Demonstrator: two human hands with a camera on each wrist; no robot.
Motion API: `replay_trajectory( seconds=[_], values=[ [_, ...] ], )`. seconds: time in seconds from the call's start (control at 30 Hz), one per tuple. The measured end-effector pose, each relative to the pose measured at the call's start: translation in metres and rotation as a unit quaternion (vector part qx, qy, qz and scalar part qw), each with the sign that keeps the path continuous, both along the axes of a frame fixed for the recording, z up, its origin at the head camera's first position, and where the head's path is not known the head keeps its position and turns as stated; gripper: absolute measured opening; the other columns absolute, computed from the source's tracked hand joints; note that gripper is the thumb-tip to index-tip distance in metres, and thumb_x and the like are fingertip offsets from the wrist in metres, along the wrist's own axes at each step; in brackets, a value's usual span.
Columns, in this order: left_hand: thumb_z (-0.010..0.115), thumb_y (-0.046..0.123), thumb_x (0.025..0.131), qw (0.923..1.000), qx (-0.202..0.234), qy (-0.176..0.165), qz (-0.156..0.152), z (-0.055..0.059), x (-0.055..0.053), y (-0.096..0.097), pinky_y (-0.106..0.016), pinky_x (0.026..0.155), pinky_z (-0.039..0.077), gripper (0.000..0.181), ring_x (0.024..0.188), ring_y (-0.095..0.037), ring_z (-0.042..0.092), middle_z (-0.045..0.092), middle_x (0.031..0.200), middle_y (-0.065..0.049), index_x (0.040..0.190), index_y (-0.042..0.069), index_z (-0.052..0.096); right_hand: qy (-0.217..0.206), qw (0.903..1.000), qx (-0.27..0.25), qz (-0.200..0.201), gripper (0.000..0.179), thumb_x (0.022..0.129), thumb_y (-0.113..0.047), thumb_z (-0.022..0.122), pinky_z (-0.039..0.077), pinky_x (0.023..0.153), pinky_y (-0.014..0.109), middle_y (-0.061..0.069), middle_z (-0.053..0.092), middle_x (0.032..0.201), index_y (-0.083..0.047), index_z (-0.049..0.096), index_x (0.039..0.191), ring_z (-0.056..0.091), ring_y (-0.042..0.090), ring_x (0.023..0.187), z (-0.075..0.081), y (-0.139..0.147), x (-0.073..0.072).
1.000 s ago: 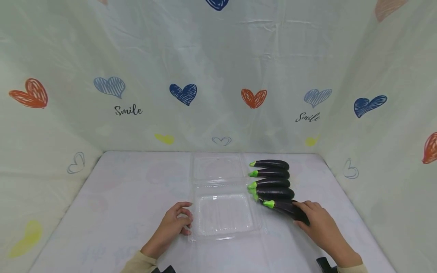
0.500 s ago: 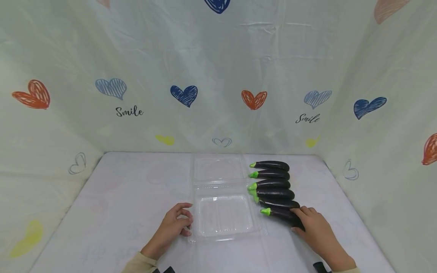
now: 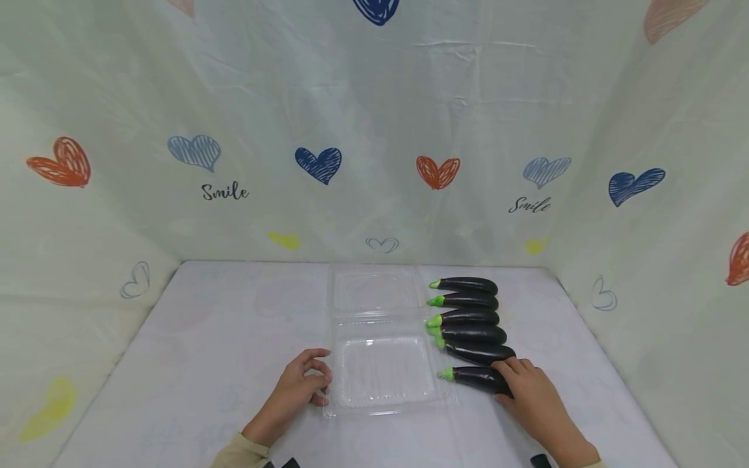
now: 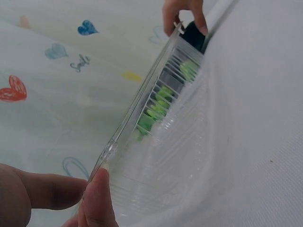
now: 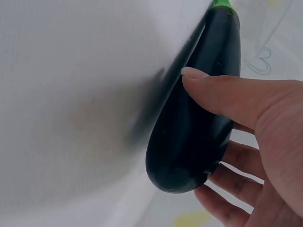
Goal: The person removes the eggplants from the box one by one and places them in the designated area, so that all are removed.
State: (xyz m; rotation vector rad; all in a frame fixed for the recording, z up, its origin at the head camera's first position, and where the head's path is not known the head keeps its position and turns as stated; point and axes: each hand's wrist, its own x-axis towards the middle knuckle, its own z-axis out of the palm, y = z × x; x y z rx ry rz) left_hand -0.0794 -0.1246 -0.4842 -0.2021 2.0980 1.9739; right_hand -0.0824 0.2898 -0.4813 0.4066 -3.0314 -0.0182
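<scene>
A dark purple eggplant (image 3: 476,378) with a bright green stem lies in the grip of my right hand (image 3: 531,396), thumb on one side and fingers on the other. The right wrist view shows the same eggplant (image 5: 196,109) with its rounded end by the palm and a shadow beside it on the cloth. My left hand (image 3: 297,385) pinches the left rim of a clear plastic clamshell container (image 3: 386,408), its lid folded back. In the left wrist view, thumb and fingers (image 4: 97,201) meet at the rim. The held eggplant's stem end is close to the container's right edge.
Several more eggplants (image 3: 473,334) form a column right of the container, stems pointing left. The flat lid (image 3: 374,290) extends toward the back of the white-covered table (image 3: 222,338). A heart-printed curtain (image 3: 374,214) encloses the back and sides.
My right hand has drawn the eggplant toward me and slightly left, away from the row, turning it closer to level. The left hand keeps its place at the container's rim.
</scene>
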Motion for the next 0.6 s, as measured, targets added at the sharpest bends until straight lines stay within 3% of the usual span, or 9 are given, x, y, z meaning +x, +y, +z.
replay_trajectory(
  seconds=[0.6],
  values=[
    [0.062, -0.006, 0.091, 1.0, 0.003, 0.002, -0.003, -0.0002, 0.0023, -0.0014, -0.027, 0.059, 0.058, 0.054, 0.078, -0.02, 0.061, 0.058, 0.102, -0.01, 0.142, -0.011, 0.047, 0.024, 0.9997, -0.003, 0.0, 0.058, 0.067, -0.016, 0.099, 0.055, 0.093, 0.054, 0.01, 0.064, 0.108, -0.006, 0.071, 0.117, 0.061, 0.035, 0.108, -0.0063, -0.0005, -0.0013]
  ],
)
